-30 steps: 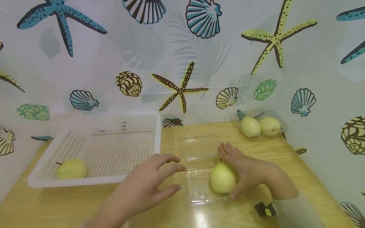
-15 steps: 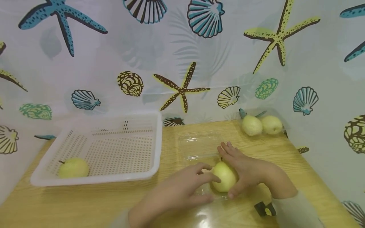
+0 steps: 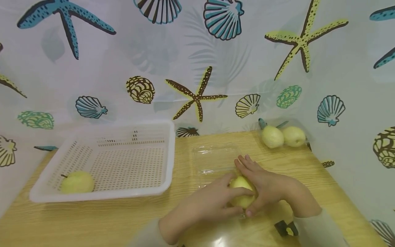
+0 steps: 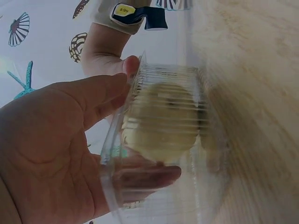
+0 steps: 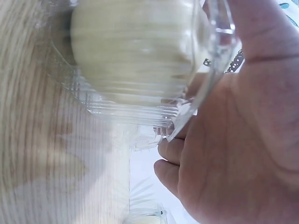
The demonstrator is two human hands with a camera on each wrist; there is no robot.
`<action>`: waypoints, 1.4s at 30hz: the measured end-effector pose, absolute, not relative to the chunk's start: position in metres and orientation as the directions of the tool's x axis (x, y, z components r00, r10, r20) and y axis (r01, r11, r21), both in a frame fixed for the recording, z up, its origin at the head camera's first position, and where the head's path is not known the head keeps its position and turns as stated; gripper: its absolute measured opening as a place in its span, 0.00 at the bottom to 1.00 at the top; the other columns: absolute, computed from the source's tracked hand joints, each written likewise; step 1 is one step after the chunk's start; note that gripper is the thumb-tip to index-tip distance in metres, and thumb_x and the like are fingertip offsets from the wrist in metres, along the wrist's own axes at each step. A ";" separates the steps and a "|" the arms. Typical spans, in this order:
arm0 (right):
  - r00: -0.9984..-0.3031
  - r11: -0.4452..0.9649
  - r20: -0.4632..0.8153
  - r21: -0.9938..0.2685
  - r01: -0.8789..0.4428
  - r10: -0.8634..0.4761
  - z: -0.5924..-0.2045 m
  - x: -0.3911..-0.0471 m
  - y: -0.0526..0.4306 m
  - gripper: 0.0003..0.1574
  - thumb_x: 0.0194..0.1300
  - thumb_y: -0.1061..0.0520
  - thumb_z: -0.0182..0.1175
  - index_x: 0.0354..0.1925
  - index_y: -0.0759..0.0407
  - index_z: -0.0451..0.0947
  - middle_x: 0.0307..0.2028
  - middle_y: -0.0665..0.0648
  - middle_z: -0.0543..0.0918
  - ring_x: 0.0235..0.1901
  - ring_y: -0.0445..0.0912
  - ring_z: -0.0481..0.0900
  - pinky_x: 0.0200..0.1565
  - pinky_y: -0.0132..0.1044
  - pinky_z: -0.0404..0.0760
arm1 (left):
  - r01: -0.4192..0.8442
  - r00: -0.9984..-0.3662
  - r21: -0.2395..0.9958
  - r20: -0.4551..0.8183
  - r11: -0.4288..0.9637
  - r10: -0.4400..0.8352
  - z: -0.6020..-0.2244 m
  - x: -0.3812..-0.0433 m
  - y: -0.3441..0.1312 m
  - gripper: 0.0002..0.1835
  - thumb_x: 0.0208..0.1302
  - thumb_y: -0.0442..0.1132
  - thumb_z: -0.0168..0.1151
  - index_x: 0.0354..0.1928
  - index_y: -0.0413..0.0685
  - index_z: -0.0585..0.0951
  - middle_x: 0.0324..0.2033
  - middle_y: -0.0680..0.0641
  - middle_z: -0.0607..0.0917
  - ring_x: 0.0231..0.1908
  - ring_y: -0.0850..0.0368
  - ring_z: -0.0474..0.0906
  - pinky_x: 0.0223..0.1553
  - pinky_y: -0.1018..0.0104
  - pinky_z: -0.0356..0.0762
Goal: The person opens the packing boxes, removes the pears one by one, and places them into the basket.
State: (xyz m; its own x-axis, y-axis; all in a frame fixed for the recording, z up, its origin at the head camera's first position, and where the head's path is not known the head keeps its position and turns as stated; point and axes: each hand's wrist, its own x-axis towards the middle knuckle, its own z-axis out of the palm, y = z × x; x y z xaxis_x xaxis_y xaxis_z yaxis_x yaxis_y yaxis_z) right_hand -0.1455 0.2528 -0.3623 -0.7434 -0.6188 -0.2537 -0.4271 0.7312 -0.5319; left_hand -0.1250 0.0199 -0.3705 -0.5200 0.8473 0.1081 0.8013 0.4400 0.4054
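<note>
Overall, a patterned cloth [image 3: 114, 65] printed with shells and starfish backs the wooden surface [image 3: 92, 223]. At left stands the white perforated basket [image 3: 102, 196]. Right of it, an unfolded clear container [image 3: 216, 159] lies with one half beyond the other. Both hands flank the nearer half: the right hand [image 3: 266, 185] has its fingers extended, the left hand [image 3: 216, 199] spreads thumb and fingers wide; whether either presses the fruit cannot be told. Between them, inside this half, sits the central pear [image 3: 241, 183]. A second pear [image 3: 78, 182] occupies the basket's near-left corner; two more pears [image 3: 272, 136] rest far right.
</note>
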 end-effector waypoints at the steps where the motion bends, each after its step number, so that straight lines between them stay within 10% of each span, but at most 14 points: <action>1: -0.743 0.729 -0.251 -0.533 -0.429 -0.620 -0.362 -0.146 0.253 0.92 0.35 0.23 0.74 0.79 0.62 0.34 0.78 0.64 0.30 0.76 0.66 0.27 0.68 0.72 0.45 | 0.806 -0.513 0.401 0.107 0.435 0.852 -0.372 -0.125 0.022 0.27 0.71 0.55 0.59 0.70 0.70 0.70 0.74 0.36 0.58 0.73 0.44 0.60 0.69 0.52 0.66; 15: -0.729 0.710 -0.270 -0.582 -0.397 -0.629 -0.366 -0.147 0.251 0.91 0.37 0.26 0.76 0.80 0.59 0.32 0.79 0.61 0.28 0.76 0.64 0.25 0.68 0.71 0.51 | 0.757 -0.528 0.426 -0.048 0.496 0.848 -0.380 -0.128 0.027 0.28 0.79 0.58 0.33 0.77 0.79 0.51 0.79 0.39 0.38 0.72 0.41 0.59 0.68 0.43 0.64; 22: -0.725 0.700 -0.260 -0.588 -0.405 -0.638 -0.368 -0.148 0.253 0.91 0.37 0.26 0.76 0.79 0.60 0.32 0.79 0.62 0.28 0.76 0.64 0.24 0.68 0.70 0.50 | 0.737 -0.557 0.448 -0.020 0.506 0.830 -0.379 -0.130 0.027 0.24 0.78 0.57 0.43 0.73 0.76 0.63 0.76 0.43 0.56 0.70 0.44 0.64 0.65 0.47 0.70; 42: -0.723 0.693 -0.251 -0.593 -0.411 -0.644 -0.369 -0.150 0.255 0.90 0.38 0.26 0.76 0.79 0.60 0.34 0.79 0.63 0.29 0.76 0.65 0.25 0.69 0.71 0.48 | 0.738 -0.585 0.417 0.003 0.530 0.811 -0.373 -0.133 0.023 0.20 0.75 0.42 0.50 0.64 0.70 0.74 0.70 0.45 0.69 0.63 0.47 0.73 0.57 0.50 0.79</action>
